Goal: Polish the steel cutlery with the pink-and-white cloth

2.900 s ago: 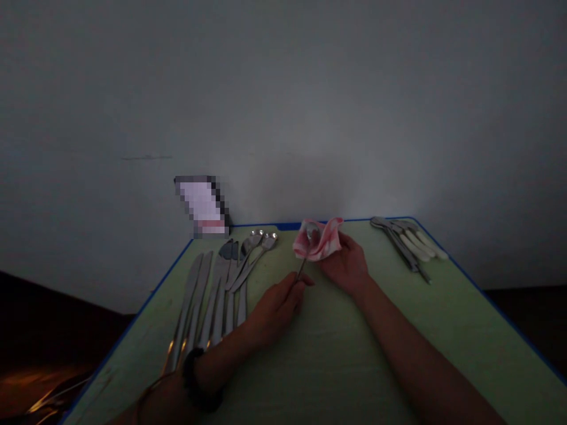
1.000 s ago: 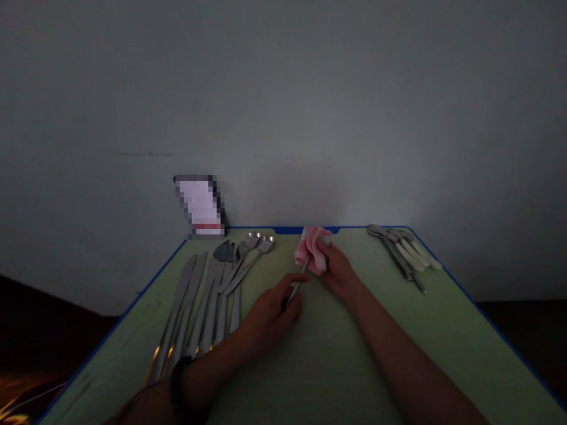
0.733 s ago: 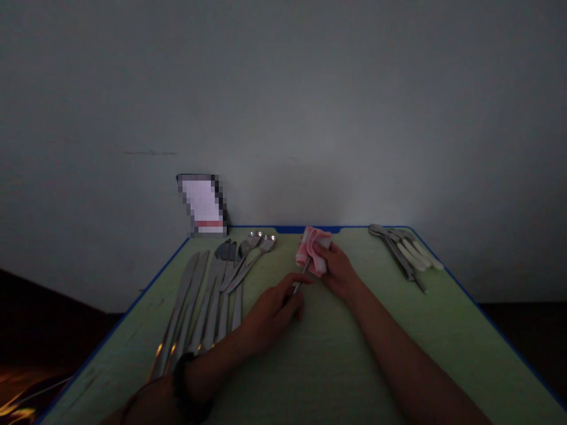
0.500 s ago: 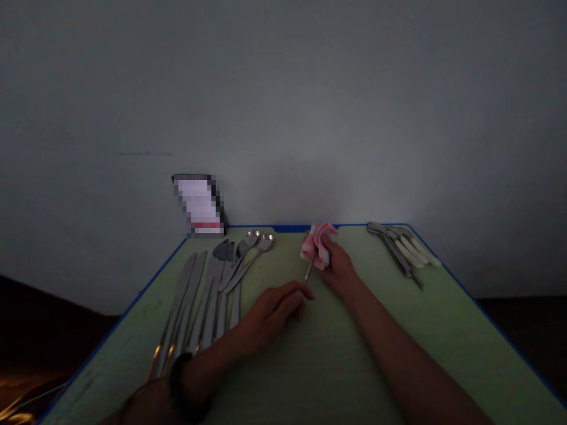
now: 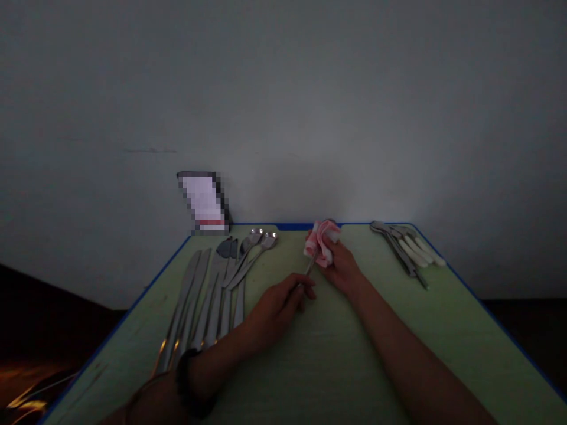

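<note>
My left hand [image 5: 279,304] rests on the green table [image 5: 336,354] and pinches the handle end of a thin metal spoon [image 5: 310,268]. The spoon's bowl end is hidden inside a pink and white cloth [image 5: 322,242]. My right hand [image 5: 341,265] is closed round that cloth, squeezing it about the spoon near the table's far edge.
Several knives [image 5: 201,304] and spoons [image 5: 254,248] lie in a row at the left. More cutlery with pale handles [image 5: 410,248] lies at the far right. A blurred card [image 5: 202,202] leans on the grey wall behind. The table has a blue rim.
The cloth was open round the spoon's bowl; now my right hand has bunched it tight and slid it slightly right along the spoon. My left hand keeps its pinch on the handle.
</note>
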Demonstrator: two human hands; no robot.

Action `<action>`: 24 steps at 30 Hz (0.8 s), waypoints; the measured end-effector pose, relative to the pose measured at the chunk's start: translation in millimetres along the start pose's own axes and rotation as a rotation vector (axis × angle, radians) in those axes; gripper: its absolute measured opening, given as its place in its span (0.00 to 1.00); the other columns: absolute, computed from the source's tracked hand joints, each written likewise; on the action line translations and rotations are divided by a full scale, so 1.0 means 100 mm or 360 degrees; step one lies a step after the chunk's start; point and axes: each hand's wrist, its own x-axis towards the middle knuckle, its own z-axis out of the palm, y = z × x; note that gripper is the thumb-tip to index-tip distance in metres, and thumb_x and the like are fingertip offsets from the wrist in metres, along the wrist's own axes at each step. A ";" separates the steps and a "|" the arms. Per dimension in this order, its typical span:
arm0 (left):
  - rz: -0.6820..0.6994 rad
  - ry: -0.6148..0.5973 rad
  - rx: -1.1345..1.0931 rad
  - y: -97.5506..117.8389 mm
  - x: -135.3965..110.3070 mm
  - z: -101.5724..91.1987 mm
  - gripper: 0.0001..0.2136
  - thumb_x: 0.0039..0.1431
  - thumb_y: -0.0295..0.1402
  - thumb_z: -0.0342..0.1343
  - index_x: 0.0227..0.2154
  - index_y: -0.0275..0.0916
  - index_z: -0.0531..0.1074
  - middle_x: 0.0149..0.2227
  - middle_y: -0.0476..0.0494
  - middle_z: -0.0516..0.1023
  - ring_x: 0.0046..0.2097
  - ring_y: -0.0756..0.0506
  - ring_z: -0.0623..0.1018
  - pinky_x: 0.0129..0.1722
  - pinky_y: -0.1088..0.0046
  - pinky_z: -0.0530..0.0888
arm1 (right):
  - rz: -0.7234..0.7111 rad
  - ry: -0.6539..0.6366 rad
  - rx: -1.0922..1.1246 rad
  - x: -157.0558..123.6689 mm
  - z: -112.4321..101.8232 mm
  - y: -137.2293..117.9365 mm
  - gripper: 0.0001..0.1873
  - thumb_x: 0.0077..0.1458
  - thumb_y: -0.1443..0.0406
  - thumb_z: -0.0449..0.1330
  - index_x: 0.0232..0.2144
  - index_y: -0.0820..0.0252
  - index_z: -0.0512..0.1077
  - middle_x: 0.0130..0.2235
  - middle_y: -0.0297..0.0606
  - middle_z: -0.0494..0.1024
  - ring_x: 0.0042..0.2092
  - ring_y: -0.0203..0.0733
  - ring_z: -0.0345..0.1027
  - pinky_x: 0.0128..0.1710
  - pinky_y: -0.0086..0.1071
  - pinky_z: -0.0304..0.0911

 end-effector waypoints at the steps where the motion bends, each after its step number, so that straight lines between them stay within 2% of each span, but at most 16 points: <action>1: 0.0001 0.0033 -0.0009 0.00 0.00 0.00 0.12 0.63 0.31 0.38 0.42 0.38 0.65 0.36 0.47 0.74 0.32 0.51 0.71 0.37 0.74 0.67 | 0.0004 0.0004 -0.0039 0.00 -0.01 0.01 0.10 0.49 0.67 0.60 0.37 0.60 0.70 0.36 0.36 0.77 0.35 0.34 0.71 0.36 0.30 0.68; 4: -0.0022 0.0096 -0.0002 -0.01 0.01 -0.02 0.12 0.63 0.32 0.38 0.42 0.38 0.65 0.33 0.48 0.72 0.34 0.50 0.71 0.37 0.74 0.67 | 0.0039 0.0008 -0.0150 -0.02 0.00 0.03 0.12 0.48 0.66 0.61 0.37 0.62 0.70 0.35 0.36 0.77 0.33 0.35 0.71 0.36 0.31 0.67; 7: -0.0053 0.0060 0.0013 0.01 0.02 -0.02 0.11 0.63 0.31 0.39 0.39 0.38 0.66 0.29 0.50 0.69 0.32 0.50 0.70 0.34 0.75 0.66 | 0.0081 0.0007 -0.0191 -0.04 0.04 0.03 0.13 0.48 0.65 0.61 0.38 0.63 0.70 0.32 0.36 0.77 0.31 0.35 0.70 0.34 0.30 0.67; 12: -0.0016 -0.0079 -0.0009 0.06 0.00 -0.06 0.09 0.61 0.29 0.42 0.38 0.38 0.67 0.31 0.50 0.70 0.31 0.51 0.68 0.32 0.76 0.65 | 0.0146 -0.0008 0.0096 -0.03 0.09 -0.01 0.14 0.56 0.58 0.51 0.38 0.60 0.70 0.32 0.37 0.78 0.33 0.38 0.71 0.35 0.34 0.68; 17: 0.0164 -0.0293 0.0044 0.03 -0.05 -0.11 0.08 0.55 0.24 0.45 0.34 0.38 0.69 0.29 0.52 0.69 0.31 0.51 0.67 0.31 0.77 0.62 | 0.0183 0.0012 0.0189 -0.02 0.07 -0.04 0.13 0.58 0.61 0.49 0.37 0.59 0.71 0.34 0.38 0.78 0.34 0.39 0.72 0.36 0.36 0.68; 20: 0.0207 -0.0339 0.0065 0.03 -0.06 -0.11 0.06 0.57 0.27 0.45 0.30 0.37 0.68 0.28 0.51 0.68 0.31 0.51 0.67 0.31 0.77 0.62 | 0.0153 -0.0020 0.0216 -0.05 0.08 -0.07 0.12 0.55 0.59 0.52 0.36 0.59 0.72 0.34 0.38 0.78 0.35 0.41 0.72 0.36 0.37 0.68; 24: 0.0126 -0.0301 0.0217 0.05 -0.04 -0.08 0.13 0.62 0.34 0.42 0.23 0.37 0.63 0.23 0.53 0.63 0.27 0.52 0.65 0.28 0.78 0.60 | 0.0114 -0.0003 0.0240 -0.11 0.14 -0.13 0.15 0.54 0.56 0.52 0.34 0.59 0.73 0.34 0.39 0.78 0.37 0.43 0.71 0.37 0.38 0.67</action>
